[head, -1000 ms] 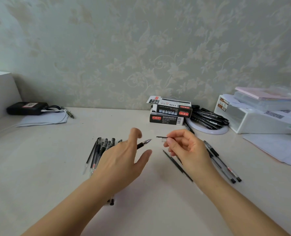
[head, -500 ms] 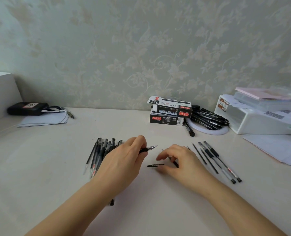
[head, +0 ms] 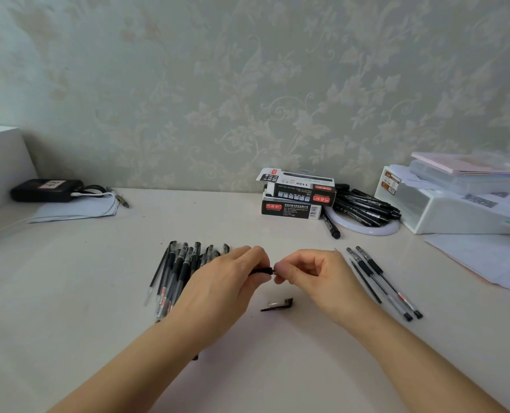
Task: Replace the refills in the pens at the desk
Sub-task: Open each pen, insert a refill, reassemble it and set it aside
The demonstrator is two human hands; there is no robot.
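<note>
My left hand [head: 227,284] grips a black pen [head: 261,270] by its barrel, most of which is hidden under the hand. My right hand [head: 310,272] pinches the pen's tip end, the two hands almost touching. A pen cap [head: 277,305] with its clip lies on the desk just below the hands. A bunch of black pens [head: 176,269] lies to the left, partly under my left wrist. Three pens or refills [head: 379,278] lie in a row to the right.
Two stacked refill boxes [head: 298,196] stand at the back, with a white plate [head: 391,229] of black markers [head: 364,205] beside them. A white storage box [head: 444,210] and papers [head: 486,260] fill the right. A black device [head: 45,190] on paper sits far left.
My right hand set the cap down on the desk and rose to meet the pen tip held by my left hand. The tip is now covered by the right fingers.
</note>
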